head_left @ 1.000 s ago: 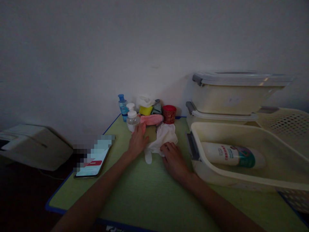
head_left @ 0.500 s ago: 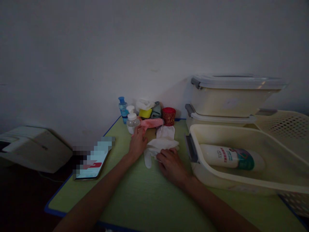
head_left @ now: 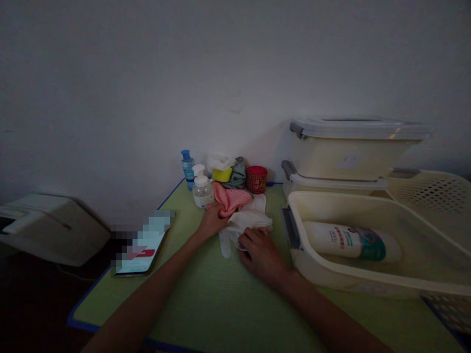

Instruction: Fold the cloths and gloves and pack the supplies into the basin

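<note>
My left hand (head_left: 213,220) is closed on the near edge of a pink cloth (head_left: 232,197), which lies crumpled in front of a green-grey patterned cloth (head_left: 237,174). White gloves (head_left: 250,219) lie on the table just nearer to me, one finger pointing toward the front. My right hand (head_left: 262,249) rests with bent fingers on the gloves' near right part; its fingertips are pressed to the fabric. A clear jar with a white lid (head_left: 203,192) stands left of the pink cloth.
A blue bottle (head_left: 188,169), a yellow sponge (head_left: 222,175) and a red round container (head_left: 256,179) stand at the back by the wall. On the left lies a phone (head_left: 147,245). An open cream bin (head_left: 353,274) with a white bottle (head_left: 333,239) inside fills the right, before stacked lidded boxes (head_left: 346,152).
My left hand has drawn the pink cloth toward me and slightly right, so it now overlaps the gloves' far edge. The right hand stays on the gloves.
</note>
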`<state>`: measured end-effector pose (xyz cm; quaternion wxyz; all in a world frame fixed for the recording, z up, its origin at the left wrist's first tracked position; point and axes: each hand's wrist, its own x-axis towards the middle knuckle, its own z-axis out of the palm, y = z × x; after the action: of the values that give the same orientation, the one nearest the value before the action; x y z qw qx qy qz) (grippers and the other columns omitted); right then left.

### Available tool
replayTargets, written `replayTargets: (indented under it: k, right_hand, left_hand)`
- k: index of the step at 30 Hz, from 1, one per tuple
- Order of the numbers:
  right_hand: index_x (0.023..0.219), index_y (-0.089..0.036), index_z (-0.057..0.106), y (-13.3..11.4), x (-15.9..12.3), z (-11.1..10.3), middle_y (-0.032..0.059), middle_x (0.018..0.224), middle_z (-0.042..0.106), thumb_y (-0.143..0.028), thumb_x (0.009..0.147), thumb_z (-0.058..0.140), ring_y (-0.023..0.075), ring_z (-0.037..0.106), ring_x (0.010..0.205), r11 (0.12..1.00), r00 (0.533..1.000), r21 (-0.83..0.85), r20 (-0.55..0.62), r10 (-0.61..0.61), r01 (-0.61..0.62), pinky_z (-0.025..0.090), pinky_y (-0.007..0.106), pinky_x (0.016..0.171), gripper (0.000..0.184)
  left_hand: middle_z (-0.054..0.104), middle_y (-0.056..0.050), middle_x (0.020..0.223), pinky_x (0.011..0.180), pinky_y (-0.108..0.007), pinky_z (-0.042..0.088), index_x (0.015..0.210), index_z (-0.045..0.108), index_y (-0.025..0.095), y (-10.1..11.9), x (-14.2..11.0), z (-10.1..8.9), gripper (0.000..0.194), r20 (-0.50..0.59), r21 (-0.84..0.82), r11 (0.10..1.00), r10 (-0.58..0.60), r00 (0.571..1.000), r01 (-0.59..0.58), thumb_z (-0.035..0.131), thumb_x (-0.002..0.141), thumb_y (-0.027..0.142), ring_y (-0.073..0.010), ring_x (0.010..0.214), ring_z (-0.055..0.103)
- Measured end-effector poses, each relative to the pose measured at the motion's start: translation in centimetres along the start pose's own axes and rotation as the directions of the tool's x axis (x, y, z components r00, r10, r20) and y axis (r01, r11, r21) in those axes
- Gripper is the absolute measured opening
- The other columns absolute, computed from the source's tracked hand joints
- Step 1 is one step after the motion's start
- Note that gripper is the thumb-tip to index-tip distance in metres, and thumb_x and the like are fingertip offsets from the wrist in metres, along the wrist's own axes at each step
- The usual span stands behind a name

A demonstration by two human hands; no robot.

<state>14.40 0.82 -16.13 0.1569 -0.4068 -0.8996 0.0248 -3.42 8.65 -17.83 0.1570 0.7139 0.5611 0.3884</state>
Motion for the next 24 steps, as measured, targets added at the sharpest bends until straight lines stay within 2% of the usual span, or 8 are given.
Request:
replayTargets:
  k: [3,5,8,10,13,15,19,24]
  right_hand:
    - [0.084,-0.016,0.056,0.0,0.0,0.0,0.0051,0.088,0.056,-0.016,0.08,0.051,0.0186,0.049,0.086,1.0,1.0,0.0,0.003,0.0,0.0,0.034,0.033,0.081,0.007]
    - [0.084,-0.016,0.056,0.0,0.0,0.0,0.0052,0.088,0.056,-0.015,0.079,0.051,0.0187,0.05,0.087,1.0,1.0,0.005,0.002,0.002,-0.002,0.035,0.034,0.081,0.007]
    - [0.083,-0.016,0.056,-0.1,0.0,0.1,0.0054,0.088,0.056,-0.015,0.078,0.052,0.019,0.051,0.086,1.0,1.0,0.018,-0.001,0.014,-0.014,0.036,0.034,0.081,0.007]
    - [0.083,-0.017,0.056,-0.1,0.1,0.2,0.0057,0.089,0.056,-0.015,0.078,0.051,0.0192,0.051,0.086,1.0,1.0,0.021,-0.01,0.02,-0.02,0.036,0.035,0.081,0.007]
    - [0.083,-0.017,0.056,0.0,0.1,0.3,0.0061,0.089,0.056,-0.014,0.078,0.051,0.0195,0.051,0.087,1.0,0.999,0.015,-0.026,0.018,-0.017,0.036,0.035,0.081,0.007]
    - [0.083,-0.017,0.055,0.0,0.1,0.3,0.0059,0.087,0.056,-0.014,0.078,0.051,0.0193,0.051,0.087,1.0,0.999,0.013,-0.029,0.014,-0.013,0.037,0.035,0.08,0.007]
    - [0.082,-0.017,0.055,-0.1,0.1,0.2,0.0056,0.086,0.055,-0.015,0.079,0.051,0.0192,0.05,0.086,1.0,1.0,0.009,-0.025,0.019,-0.019,0.037,0.034,0.08,0.005]
    - [0.083,-0.017,0.055,-0.1,0.1,0.1,0.0055,0.087,0.055,-0.015,0.078,0.052,0.0193,0.05,0.087,1.0,1.0,0.009,-0.01,0.021,-0.021,0.037,0.034,0.081,0.007]
  left_hand:
    - [0.034,0.005,0.053,0.052,-0.022,0.03,0.048,0.032,0.018,0.4,0.0,-0.2,0.033,0.005,-0.077,0.997,-0.008,1.0,0.008,0.056,0.067,0.029,-0.0096,0.053,0.034]
    - [0.037,0.004,0.055,0.051,-0.021,0.031,0.048,0.033,0.018,0.9,-0.2,-0.5,0.032,0.023,-0.129,0.992,-0.005,1.0,0.008,0.054,0.069,0.031,-0.0095,0.053,0.036]
    - [0.049,0.0,0.069,0.055,-0.022,0.037,0.048,0.039,0.016,1.7,-0.5,-0.7,0.029,0.088,-0.304,0.951,0.088,0.992,-0.058,0.056,0.067,0.029,-0.0111,0.063,0.045]
    - [0.05,-0.001,0.074,0.057,-0.022,0.038,0.049,0.041,0.015,2.0,-0.7,-0.6,0.026,0.133,-0.387,0.916,0.164,0.977,-0.101,0.057,0.067,0.026,-0.0115,0.066,0.047]
    - [0.047,0.002,0.066,0.06,-0.023,0.039,0.055,0.044,0.016,1.9,-0.8,0.0,0.018,0.136,-0.292,0.949,0.168,0.976,-0.122,0.055,0.067,0.021,-0.0109,0.062,0.044]
    - [0.051,0.001,0.073,0.067,-0.027,0.042,0.065,0.05,0.016,1.6,-0.8,0.3,0.008,0.098,-0.25,0.96,0.159,0.982,-0.13,0.056,0.066,0.02,-0.0129,0.069,0.048]
    - [0.054,-0.007,0.102,0.081,-0.032,0.043,0.097,0.055,0.015,1.5,-0.8,0.2,0.029,0.038,-0.331,0.937,0.132,0.991,-0.112,0.058,0.069,0.023,-0.0179,0.094,0.052]
    - [0.056,-0.006,0.096,0.075,-0.03,0.045,0.093,0.058,0.016,1.8,-0.7,-0.3,0.022,-0.006,-0.263,0.963,0.05,0.999,-0.05,0.052,0.08,0.032,-0.0174,0.088,0.054]
